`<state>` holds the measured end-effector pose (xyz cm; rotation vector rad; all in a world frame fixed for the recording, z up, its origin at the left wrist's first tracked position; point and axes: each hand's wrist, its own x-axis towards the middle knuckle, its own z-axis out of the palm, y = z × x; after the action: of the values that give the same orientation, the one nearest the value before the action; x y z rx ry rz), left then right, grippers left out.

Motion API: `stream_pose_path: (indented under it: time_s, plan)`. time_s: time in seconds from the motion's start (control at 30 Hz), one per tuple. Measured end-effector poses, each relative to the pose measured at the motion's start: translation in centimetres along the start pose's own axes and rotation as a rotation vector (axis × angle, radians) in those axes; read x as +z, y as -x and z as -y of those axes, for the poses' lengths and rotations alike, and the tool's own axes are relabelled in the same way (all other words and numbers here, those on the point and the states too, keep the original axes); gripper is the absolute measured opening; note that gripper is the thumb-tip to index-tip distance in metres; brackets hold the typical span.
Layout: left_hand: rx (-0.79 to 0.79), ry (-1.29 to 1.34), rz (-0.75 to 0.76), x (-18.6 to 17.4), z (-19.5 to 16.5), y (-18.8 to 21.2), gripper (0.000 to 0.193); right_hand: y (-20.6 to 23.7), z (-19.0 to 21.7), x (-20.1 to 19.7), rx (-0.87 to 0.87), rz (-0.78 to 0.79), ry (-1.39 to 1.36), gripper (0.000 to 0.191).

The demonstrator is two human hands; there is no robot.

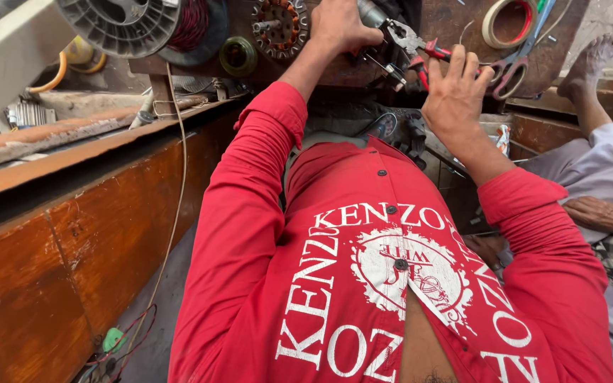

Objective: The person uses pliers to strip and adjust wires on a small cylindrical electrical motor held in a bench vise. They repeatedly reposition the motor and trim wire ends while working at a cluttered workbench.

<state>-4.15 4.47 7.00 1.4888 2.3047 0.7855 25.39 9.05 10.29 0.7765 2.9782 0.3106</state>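
Red-handled pliers [420, 44] lie at one o'clock, partly hidden behind the right hand [455, 89], whose spread fingers rest on the handles. At twelve o'clock, the left hand [338, 25] is fisted round a metal cylinder [370, 12], mostly cut off.

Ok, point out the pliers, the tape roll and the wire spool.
pliers [407, 37], head view, on the metal head.
tape roll [491, 21], head view, on its left rim.
wire spool [118, 28], head view, on the grey flange.
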Motion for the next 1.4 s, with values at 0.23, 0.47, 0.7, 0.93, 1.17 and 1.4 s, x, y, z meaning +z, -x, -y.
stream_pose_path:
  time_s: [0.23,0.47,0.7,0.93,1.17,1.4]
  plan:
    - [-0.173,0.051,0.313,-0.1,-0.3,0.0,0.039,0.3,0.0,0.9,-0.001,0.027,0.071,0.031]
    - [-0.275,0.089,0.523,0.9,0.0,-0.2,0.040,-0.2,-0.1,0.4,-0.055,-0.091,0.205,0.028]
    - [-0.343,0.268,0.534,2.1,0.3,0.9,0.032,-0.5,-1.3,1.2,0.050,0.296,-0.277,0.020]
    - [-0.174,0.182,0.350,0.3,0.9,1.1,0.040,-4.4,-5.7,1.1,0.484,0.890,-1.399,0.024]
    - [-0.151,0.140,0.320,-0.3,0.7,0.7,0.039,-1.0,-1.5,-1.3,-0.024,0.082,-0.182,0.056]
    - [-0.091,0.079,0.203,-0.2,0.8,0.0,0.037,-0.7,-0.4,0.3,-0.013,0.013,0.091,0.045]
